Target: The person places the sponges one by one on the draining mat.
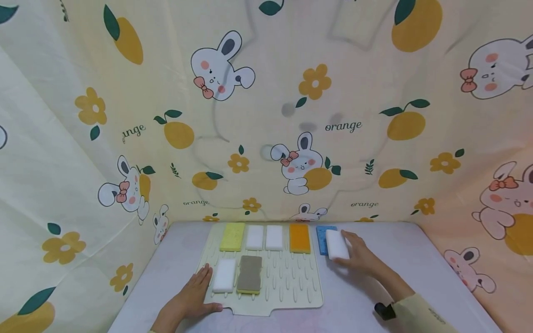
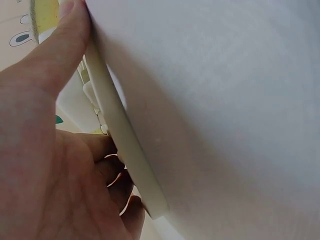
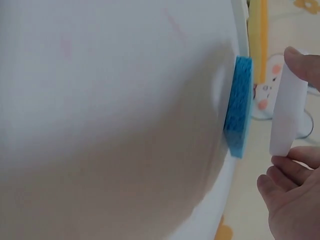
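My right hand [image 1: 360, 253] pinches a white sponge block [image 1: 337, 244] between thumb and fingers. In the head view this block overlaps a blue sponge [image 1: 322, 241] lying on the table right of a cream drying mat [image 1: 291, 282]. From the right wrist, a gap shows between the white block [image 3: 289, 107] and the blue sponge [image 3: 240, 107]. My left hand [image 1: 192, 292] rests at the mat's front left corner, fingers along its left edge and thumb at its front edge. Nearest to it on the mat are a white block [image 1: 224, 275] and a grey-topped yellow sponge [image 1: 250, 274].
Along the mat's back row lie a yellow sponge [image 1: 232, 237], two white blocks [image 1: 255, 237] and an orange sponge [image 1: 300, 238]. Raised ridges cover the mat. A patterned cloth [image 1: 266, 111] hangs behind the white table [image 1: 374, 305] and at its sides.
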`<action>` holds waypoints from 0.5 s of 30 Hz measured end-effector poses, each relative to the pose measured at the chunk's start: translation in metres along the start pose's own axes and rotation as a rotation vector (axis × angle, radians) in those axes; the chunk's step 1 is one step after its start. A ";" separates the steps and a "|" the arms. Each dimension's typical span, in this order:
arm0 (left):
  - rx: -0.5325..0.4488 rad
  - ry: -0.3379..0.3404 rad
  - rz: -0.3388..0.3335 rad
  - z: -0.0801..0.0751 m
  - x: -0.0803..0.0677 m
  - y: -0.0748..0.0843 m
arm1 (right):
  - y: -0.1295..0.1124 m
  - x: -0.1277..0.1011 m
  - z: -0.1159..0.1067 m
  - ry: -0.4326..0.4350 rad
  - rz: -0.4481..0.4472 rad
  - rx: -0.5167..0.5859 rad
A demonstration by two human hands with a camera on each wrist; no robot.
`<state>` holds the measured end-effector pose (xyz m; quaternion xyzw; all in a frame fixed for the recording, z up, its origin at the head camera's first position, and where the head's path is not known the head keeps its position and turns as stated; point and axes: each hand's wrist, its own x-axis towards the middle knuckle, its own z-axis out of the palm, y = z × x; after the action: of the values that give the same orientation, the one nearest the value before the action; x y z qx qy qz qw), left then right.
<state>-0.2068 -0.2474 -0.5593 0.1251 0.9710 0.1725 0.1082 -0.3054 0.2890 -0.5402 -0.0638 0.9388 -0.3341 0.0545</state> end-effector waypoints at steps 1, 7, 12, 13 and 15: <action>-0.002 0.000 -0.001 0.000 0.000 0.000 | -0.002 -0.001 0.001 0.001 -0.004 0.001; -0.007 0.004 -0.003 -0.001 -0.001 0.001 | -0.011 -0.007 0.010 0.024 -0.066 -0.008; -0.012 0.005 -0.003 -0.001 -0.001 0.001 | -0.019 -0.012 0.016 0.019 -0.104 -0.005; -0.012 0.004 -0.005 -0.001 -0.002 0.002 | -0.020 -0.013 0.017 0.014 -0.110 -0.002; -0.010 0.002 -0.006 -0.001 -0.002 0.002 | -0.023 -0.015 0.018 0.009 -0.123 0.001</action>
<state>-0.2053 -0.2467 -0.5572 0.1217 0.9706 0.1771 0.1086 -0.2858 0.2623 -0.5390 -0.1198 0.9331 -0.3377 0.0297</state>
